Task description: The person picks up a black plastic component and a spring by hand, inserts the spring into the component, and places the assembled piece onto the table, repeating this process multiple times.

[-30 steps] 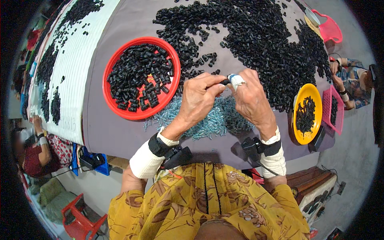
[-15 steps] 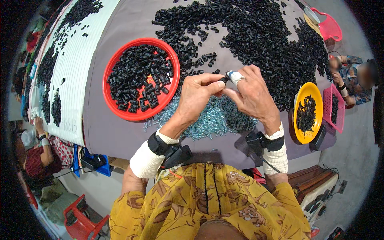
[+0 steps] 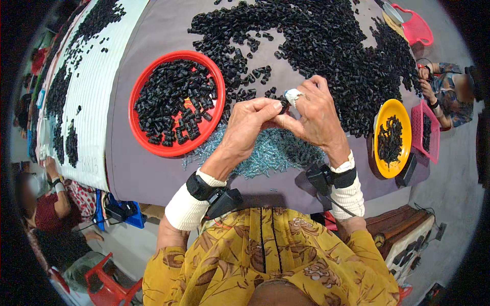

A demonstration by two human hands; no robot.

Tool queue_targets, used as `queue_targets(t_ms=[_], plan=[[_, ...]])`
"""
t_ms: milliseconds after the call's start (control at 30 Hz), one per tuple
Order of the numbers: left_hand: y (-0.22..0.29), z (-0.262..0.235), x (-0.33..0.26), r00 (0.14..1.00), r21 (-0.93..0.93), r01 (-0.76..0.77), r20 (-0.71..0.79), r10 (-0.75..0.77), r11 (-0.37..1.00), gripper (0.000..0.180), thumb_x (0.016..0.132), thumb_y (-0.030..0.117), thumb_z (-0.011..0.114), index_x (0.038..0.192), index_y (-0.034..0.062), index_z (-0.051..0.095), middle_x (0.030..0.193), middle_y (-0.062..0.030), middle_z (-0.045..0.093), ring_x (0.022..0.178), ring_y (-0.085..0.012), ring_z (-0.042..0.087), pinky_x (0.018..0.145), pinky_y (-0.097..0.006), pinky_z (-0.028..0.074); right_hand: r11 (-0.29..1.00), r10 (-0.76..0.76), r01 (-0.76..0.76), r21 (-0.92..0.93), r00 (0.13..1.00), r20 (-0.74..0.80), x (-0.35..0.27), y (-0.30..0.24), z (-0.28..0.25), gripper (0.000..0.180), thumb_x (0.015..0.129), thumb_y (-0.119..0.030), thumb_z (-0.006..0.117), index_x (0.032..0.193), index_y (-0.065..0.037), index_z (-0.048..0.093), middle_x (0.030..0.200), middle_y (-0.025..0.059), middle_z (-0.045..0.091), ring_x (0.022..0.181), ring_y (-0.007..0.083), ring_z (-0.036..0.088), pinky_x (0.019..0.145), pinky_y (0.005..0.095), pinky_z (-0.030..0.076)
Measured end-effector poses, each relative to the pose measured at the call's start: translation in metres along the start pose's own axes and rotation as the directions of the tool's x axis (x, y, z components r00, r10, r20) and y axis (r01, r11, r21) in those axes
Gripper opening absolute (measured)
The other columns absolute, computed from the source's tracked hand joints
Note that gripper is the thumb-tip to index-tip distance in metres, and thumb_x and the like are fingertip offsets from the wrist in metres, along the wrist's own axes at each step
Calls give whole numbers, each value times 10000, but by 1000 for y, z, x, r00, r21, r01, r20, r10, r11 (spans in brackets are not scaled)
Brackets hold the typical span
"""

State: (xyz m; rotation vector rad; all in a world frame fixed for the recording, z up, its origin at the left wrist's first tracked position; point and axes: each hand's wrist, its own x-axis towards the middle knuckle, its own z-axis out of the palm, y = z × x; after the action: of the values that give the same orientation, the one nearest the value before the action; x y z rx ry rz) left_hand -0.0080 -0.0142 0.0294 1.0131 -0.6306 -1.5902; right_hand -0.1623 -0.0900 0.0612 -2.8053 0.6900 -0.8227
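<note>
Both of my hands meet over the middle of the table, their fingers curled together. Between the left thumb and fingers of my left hand (image 3: 244, 128) is a small black plastic part (image 3: 284, 104). My right hand (image 3: 317, 116), with white tape on one finger, closes on the same part from the other side; its fingertips are partly hidden. Beneath the hands lies a pile of small bluish metallic springs (image 3: 260, 157), with darker ones toward the right. Left of my hands a red round tray (image 3: 133, 120) holds many black plastic parts.
A large heap of black parts (image 3: 337, 61) spreads across the far table. At right stand a yellow oval tray (image 3: 406, 130) of thin black pieces and a pink basket (image 3: 434, 137). Co-workers sit at both sides. A red chair (image 3: 109, 285) stands lower left.
My hands have drawn slightly closer together around the black part, the right one turning a little inward. The view has shifted slightly. The co-worker at right has moved their hands.
</note>
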Motion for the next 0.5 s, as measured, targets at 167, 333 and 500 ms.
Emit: queue_targets(t_ms=[167, 333, 500], plan=[[4, 3, -3, 1000, 15, 0, -2, 0, 1000, 215, 924, 185, 564, 976, -10, 638, 897, -55, 650, 803, -117, 613, 761, -280, 507, 997, 7, -5, 72, 1000, -18, -1, 4, 4, 282, 668, -266, 734, 686, -24, 590, 672, 101, 543, 684, 275, 523, 772, 414, 398], [0, -1, -1, 999, -43, 2, -36, -4, 999, 325, 954, 275, 539, 961, -31, 650, 859, -84, 663, 768, -134, 635, 722, -275, 530, 986, 29, -16, 168, 997, -76, -7, 10, 11, 252, 668, -223, 742, 670, -25, 587, 648, 96, 517, 651, 280, 500, 736, 400, 404], [-1, 0, 0, 999, 6, 30, -24, -30, 1000, 339, 957, 297, 529, 962, -21, 647, 879, -75, 664, 781, -136, 633, 720, -276, 532, 975, 51, -33, 221, 996, -75, -11, 13, 15, 270, 678, -227, 747, 656, -27, 567, 643, 99, 509, 647, 283, 495, 722, 401, 407]])
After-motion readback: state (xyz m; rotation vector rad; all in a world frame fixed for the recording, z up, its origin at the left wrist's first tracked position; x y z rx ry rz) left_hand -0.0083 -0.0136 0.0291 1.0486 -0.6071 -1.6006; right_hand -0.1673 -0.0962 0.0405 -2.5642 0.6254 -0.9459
